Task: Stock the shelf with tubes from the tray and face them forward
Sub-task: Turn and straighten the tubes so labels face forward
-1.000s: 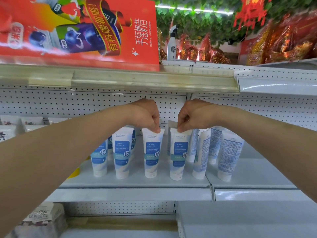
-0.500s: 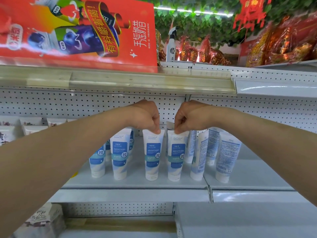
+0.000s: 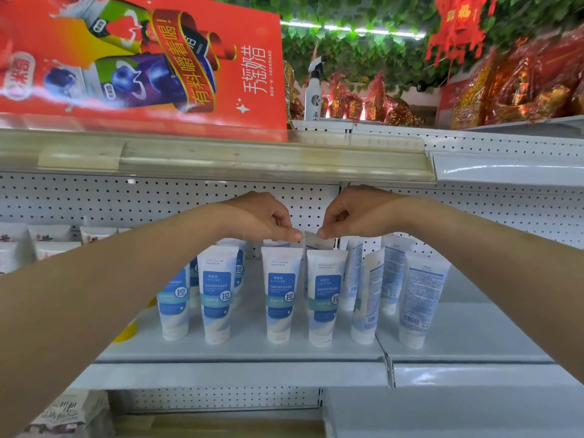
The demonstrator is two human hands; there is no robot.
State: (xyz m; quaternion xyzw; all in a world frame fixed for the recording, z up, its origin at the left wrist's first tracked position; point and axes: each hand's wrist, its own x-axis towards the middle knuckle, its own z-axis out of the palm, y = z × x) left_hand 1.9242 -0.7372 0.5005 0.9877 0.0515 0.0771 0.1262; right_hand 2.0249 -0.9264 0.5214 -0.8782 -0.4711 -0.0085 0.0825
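Observation:
Several white and blue tubes stand cap-down on the white shelf [image 3: 458, 330]. Three in the front row, among them tube [image 3: 279, 295] and tube [image 3: 324, 298], show their blue fronts. To the right, tube [image 3: 420, 298] and tube [image 3: 366, 298] show printed backs or sides. Behind the front row, the flat crimp of a back-row tube [image 3: 325, 243] sticks up. My left hand [image 3: 262, 219] and my right hand [image 3: 350, 214] meet above it, fingers curled, fingertips pinching that crimp from either side. No tray is in view.
A price rail [image 3: 221, 159] on the upper shelf hangs just above my hands, with a red poster [image 3: 142, 58] and a spray bottle [image 3: 313, 90] over it. White packets [image 3: 47, 241] fill the shelf's left end. Boxed goods [image 3: 63, 412] sit on the lower shelf.
Both hands let go of the tops of the two front middle tubes, rose a little and came together over the back-row tube's crimp. The front tubes stand on their own.

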